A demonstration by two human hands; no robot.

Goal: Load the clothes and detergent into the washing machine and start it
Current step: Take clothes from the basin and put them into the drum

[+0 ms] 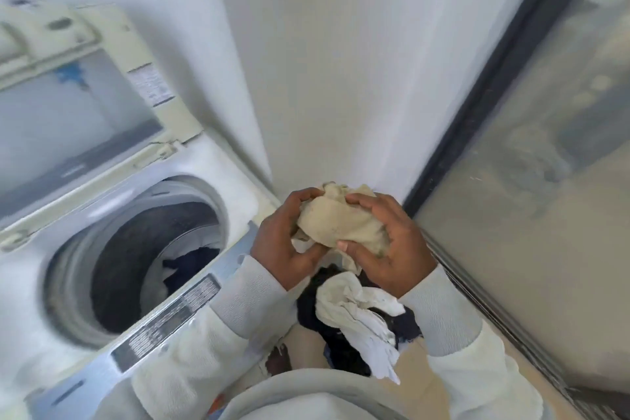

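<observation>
Both hands, our left hand (pixel 283 242) and right hand (pixel 388 242), clutch a balled-up beige cloth (pixel 341 218), no clear long axis; it's right of the open washing machine (pixel 136 262) drum, above the clothes pile (pixel 354 324); wall close behind.

The washing machine (pixel 102 215) is smeared by motion blur and cut off at the left edge; its control panel (pixel 163 317) markings cannot be read. Inside the drum (pixel 143 266), only a dark garment (pixel 191 264) shows. The beige cloth (pixel 341 222) hides the fingers of both hands. The label on the lid (pixel 150 85) is illegible.
</observation>
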